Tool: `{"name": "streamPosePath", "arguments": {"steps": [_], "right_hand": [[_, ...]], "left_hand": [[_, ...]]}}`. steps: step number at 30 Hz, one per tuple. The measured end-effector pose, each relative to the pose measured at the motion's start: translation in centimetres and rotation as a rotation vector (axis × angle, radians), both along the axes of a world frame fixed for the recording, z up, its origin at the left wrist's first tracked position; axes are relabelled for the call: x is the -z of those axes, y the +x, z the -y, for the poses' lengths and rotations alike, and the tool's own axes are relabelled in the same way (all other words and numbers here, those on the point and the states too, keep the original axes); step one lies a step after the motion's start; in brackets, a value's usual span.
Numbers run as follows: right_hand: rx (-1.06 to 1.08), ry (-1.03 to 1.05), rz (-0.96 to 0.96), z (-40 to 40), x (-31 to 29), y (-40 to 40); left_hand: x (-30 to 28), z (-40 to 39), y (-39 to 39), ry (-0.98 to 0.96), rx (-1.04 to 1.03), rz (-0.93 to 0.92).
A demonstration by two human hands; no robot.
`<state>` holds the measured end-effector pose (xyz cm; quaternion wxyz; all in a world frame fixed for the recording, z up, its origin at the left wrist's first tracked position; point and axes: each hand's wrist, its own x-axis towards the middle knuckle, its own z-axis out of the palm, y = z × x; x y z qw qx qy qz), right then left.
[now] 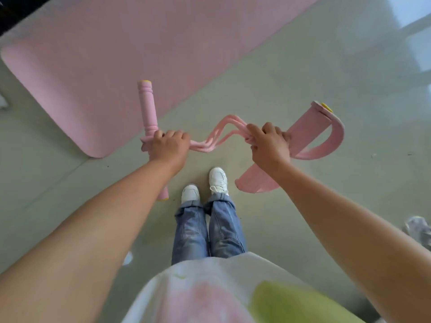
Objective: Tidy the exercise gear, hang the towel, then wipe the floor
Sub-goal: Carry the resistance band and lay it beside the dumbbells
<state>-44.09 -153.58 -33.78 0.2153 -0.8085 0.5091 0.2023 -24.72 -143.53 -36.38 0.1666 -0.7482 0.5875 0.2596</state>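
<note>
Both grips are closed on one pink resistance pull-rope exerciser held out in front of the body. One grip, the left hand (168, 146), has its fingers curled round the middle of the foam handle bar (147, 108), which stands nearly upright, its upper end capped in yellow and its lower end showing below the wrist. The other grip, the right hand (268, 145), pinches the bundled elastic tubes (217, 134) where they meet the foot pedal piece (310, 134), a broad curved foam band with a yellow stud near its top edge. The tubes hang slack and wavy between the two hands.

Below lies a pale grey-green floor (291, 73), smooth and faintly glossy, with a few dark specks and bright window light reflected at the upper right. A pink exercise mat (93, 54) with rounded corners lies flat on it at the upper left, apart from the feet. White lace-up sneakers (218, 179) and blue jeans (210, 227) stand directly under the exerciser. A light shirt with pink and green patches fills the lower edge. A small blurred whitish object (418, 226) sits on the floor at the right edge. No writing can be read anywhere.
</note>
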Motion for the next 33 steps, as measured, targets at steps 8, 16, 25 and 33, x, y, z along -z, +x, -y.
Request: {"name": "streamPosePath", "arguments": {"steps": [8, 16, 25, 33], "right_hand": [[0.443, -0.029, 0.019, -0.1, -9.2, -13.0], [0.682, -0.145, 0.101, 8.0, -16.1, -26.1], [0.597, -0.221, 0.117, 23.6, -21.1, -39.7], [0.56, -0.188, 0.057, 41.9, -21.7, -43.0]], "left_hand": [[-10.1, 9.9, -9.1, -0.098, 0.264, 0.05], [-17.9, 23.8, -23.7, -0.229, 0.543, 0.098], [-23.4, 40.8, -37.3, -0.312, 0.805, 0.145], [-24.7, 57.7, -40.0, -0.316, 0.847, 0.161]]}}
